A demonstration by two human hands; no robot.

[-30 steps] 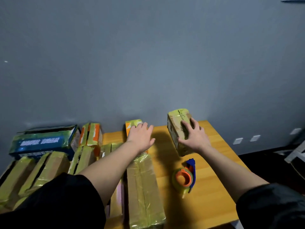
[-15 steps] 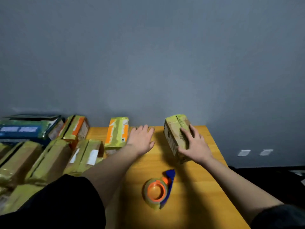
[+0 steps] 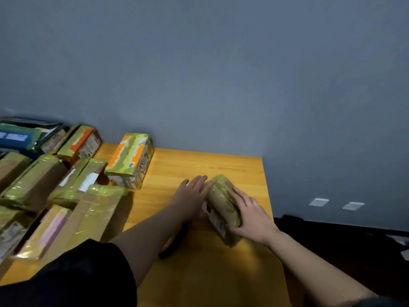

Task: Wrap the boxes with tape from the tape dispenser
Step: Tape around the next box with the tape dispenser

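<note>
Gripping tape-glossed box (image 3: 221,204), right hand (image 3: 250,216) — wooden table (image 3: 199,162)

taped box (image 3: 222,206): was upright at the table's 12 o'clock edge, now tipped over and nearer the middle | right hand (image 3: 250,214): now lies over its top | left hand (image 3: 192,197): off the table, now flat against the box's 9 o'clock side | tape dispenser (image 3: 174,241): now mostly hidden under left forearm
</note>
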